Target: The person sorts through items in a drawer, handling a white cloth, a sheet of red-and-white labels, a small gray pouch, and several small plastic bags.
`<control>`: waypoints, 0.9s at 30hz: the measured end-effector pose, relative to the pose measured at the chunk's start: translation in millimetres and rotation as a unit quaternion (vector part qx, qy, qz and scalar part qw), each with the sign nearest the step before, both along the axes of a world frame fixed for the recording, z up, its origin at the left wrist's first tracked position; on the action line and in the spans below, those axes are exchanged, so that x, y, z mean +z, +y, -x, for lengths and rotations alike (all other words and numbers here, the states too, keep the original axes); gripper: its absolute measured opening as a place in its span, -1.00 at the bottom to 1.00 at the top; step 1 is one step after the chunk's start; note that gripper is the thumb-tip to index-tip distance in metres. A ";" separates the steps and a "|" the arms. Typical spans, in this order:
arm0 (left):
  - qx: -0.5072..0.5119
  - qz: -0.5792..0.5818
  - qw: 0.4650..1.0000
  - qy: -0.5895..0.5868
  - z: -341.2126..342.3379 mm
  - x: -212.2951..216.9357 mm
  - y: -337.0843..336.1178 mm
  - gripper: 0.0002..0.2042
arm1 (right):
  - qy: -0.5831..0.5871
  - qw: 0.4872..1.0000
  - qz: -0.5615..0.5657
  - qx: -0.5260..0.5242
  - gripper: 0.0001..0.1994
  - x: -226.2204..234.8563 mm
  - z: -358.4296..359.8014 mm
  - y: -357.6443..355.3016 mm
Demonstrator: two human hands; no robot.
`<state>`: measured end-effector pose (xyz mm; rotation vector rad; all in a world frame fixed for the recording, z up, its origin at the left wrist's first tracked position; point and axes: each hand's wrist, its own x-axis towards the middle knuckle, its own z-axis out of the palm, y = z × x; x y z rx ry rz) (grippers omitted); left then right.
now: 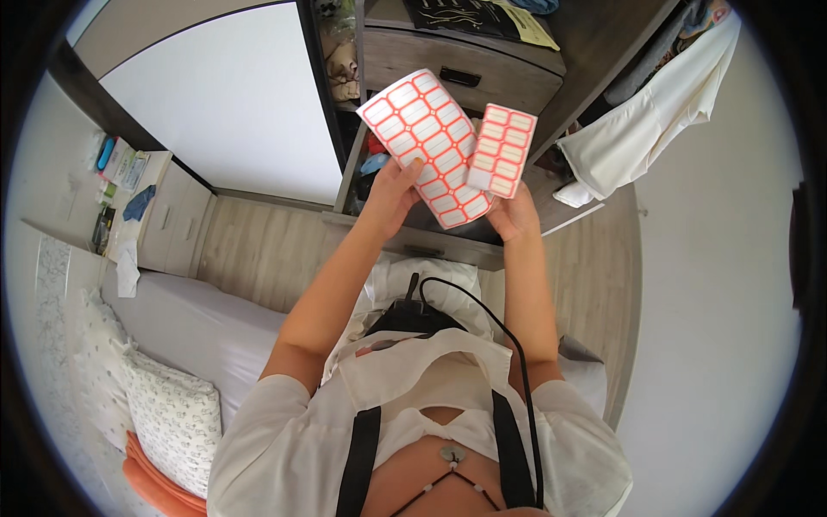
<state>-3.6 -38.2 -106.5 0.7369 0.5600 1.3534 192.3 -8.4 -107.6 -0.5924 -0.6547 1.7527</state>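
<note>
left hand (pixel 394 196) pinches large sheet (pixel 426 142), 12 o'clock | right hand (pixel 517 217) holds small sheet (pixel 502 148), 1 o'clock | likely light, bendy; grip edges

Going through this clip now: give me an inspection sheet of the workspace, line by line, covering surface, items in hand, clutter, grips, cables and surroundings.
Surface: no worktop under the work; it is held up over an open drawer.
Items in hand: large sheet of red-framed labels; small sheet of red-framed labels, overlapping its right side in this view.
Clutter: blue item in the drawer, partly hidden; blue cloth on the side cabinet.
Grips: left hand, thumb over the large sheet; right hand at the small sheet's lower end, fingers mostly hidden.
Cables: one black cable down the person's right side, apart from the sheets.
Surroundings: bed at left; white garment hanging at right.
</note>
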 end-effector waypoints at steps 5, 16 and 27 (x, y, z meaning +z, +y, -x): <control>0.140 0.028 0.988 0.053 -11.0 4.5 -8.0 -0.79 | -0.308 0.923 -0.116 -0.197 -0.92 -11.2 5.9 -11.7; 0.110 0.013 0.992 0.061 -22.7 15.4 -22.0 -0.71 | -0.573 0.699 -0.308 -0.296 -0.91 23.7 21.6 -40.2; 0.068 0.127 0.989 -0.017 -3.5 20.1 -19.8 -0.69 | -0.413 0.855 -0.250 -0.192 -0.69 42.8 12.9 -50.4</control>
